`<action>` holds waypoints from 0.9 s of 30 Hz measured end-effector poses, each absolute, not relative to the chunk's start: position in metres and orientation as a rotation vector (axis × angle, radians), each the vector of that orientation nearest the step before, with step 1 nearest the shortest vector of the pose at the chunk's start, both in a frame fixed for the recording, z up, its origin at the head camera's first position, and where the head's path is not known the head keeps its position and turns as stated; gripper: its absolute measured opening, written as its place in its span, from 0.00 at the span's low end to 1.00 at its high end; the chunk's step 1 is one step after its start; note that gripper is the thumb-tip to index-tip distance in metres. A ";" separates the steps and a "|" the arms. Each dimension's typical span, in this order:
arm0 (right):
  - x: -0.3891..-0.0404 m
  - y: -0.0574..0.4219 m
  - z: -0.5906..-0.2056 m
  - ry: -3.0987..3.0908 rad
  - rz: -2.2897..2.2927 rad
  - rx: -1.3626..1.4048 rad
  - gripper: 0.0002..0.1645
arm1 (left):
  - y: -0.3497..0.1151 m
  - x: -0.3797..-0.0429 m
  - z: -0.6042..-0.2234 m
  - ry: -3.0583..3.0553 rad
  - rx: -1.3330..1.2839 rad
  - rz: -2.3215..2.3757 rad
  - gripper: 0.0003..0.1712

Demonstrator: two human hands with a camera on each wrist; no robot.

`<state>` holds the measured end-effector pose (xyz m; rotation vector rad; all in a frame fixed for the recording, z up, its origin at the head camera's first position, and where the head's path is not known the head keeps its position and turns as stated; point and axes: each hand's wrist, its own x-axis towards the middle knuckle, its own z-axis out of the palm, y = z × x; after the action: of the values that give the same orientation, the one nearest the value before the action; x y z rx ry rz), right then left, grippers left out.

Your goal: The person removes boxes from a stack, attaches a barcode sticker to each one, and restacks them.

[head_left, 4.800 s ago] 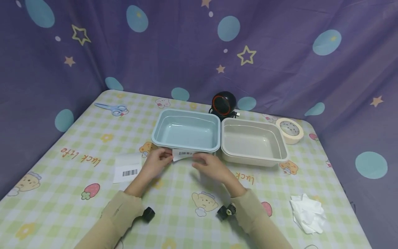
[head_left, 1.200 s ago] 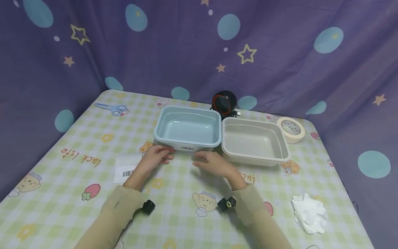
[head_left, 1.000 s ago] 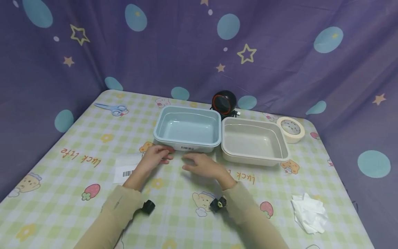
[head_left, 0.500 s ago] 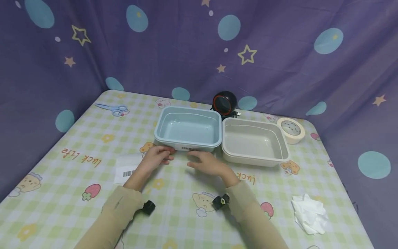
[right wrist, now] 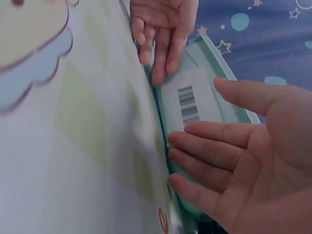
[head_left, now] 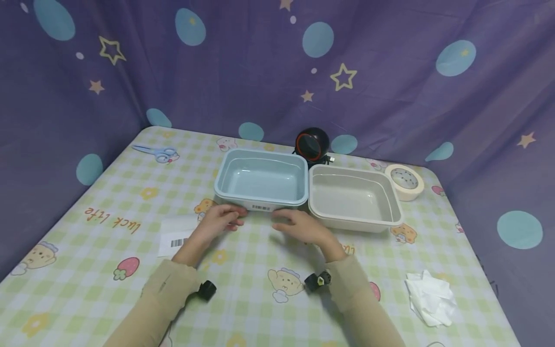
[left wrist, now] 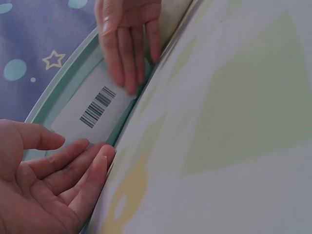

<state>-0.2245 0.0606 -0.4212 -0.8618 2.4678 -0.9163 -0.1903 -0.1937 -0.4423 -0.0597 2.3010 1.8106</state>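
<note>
- Left hand (head_left: 217, 221): fingers loosely extended, nothing gripped.
- Right hand (head_left: 302, 227): fingers nearly straight, nothing gripped.
- Barcode label (left wrist: 95, 105): between both hands, flat on front of light-blue basin (head_left: 262, 183).

In the right wrist view, the right hand (right wrist: 258, 163) covers one end of the label (right wrist: 187, 97). The left arm (head_left: 191, 249) hides part of the paper sheet (head_left: 177, 231). Both sleeves (head_left: 158, 299) are cut off near; the blue tray (head_left: 260, 198) partly hides the far black device (head_left: 312, 143).

head: high, forward-down, farthest | left wrist, right wrist: close, facing inward | shared: barcode label (left wrist: 96, 105)
</note>
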 end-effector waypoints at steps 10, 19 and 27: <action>-0.226 0.049 -0.427 2.319 -1.207 -0.939 0.26 | -0.191 -0.190 -0.446 2.243 0.007 1.847 0.20; -0.229 0.054 -0.431 2.276 -1.225 -0.910 0.27 | -0.193 -0.189 -0.445 2.239 -0.026 1.843 0.20; -0.230 0.057 -0.431 2.308 -1.179 -0.872 0.27 | -0.193 -0.190 -0.445 2.239 -0.035 1.844 0.20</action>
<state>-0.2295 0.0566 -0.4307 -0.8724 2.3078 -1.1789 -0.1896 -0.1926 -0.4452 -0.0352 2.2392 1.8441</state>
